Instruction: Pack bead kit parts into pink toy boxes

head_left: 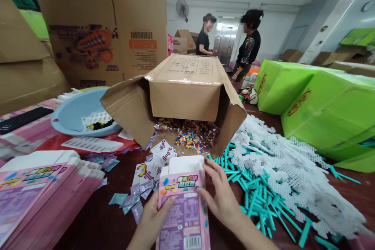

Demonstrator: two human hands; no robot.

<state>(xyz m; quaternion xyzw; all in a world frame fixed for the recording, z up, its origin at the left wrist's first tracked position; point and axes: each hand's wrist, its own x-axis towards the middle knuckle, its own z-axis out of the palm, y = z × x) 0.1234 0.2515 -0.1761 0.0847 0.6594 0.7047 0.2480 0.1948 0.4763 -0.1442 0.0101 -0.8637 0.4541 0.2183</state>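
A small pink and purple printed carton (183, 211) with a white open top flap is held at the table's near edge. My left hand (154, 216) grips its left side, thumb on the front. My right hand (219, 193) holds the right side, fingers near the flap. Just beyond it lie printed pattern cards (155, 164) and small shiny packets (133, 203). A brown cardboard box (181, 97) lies on its side behind them, spilling bags of coloured beads (190, 136).
A stack of flat pink cartons (38, 191) lies at left, a light blue basin (76, 111) behind it. White mesh boards (290, 164) and teal plastic tools (254, 199) cover the right. Green boxes (322, 105) stand far right. Two people (228, 43) stand at the back.
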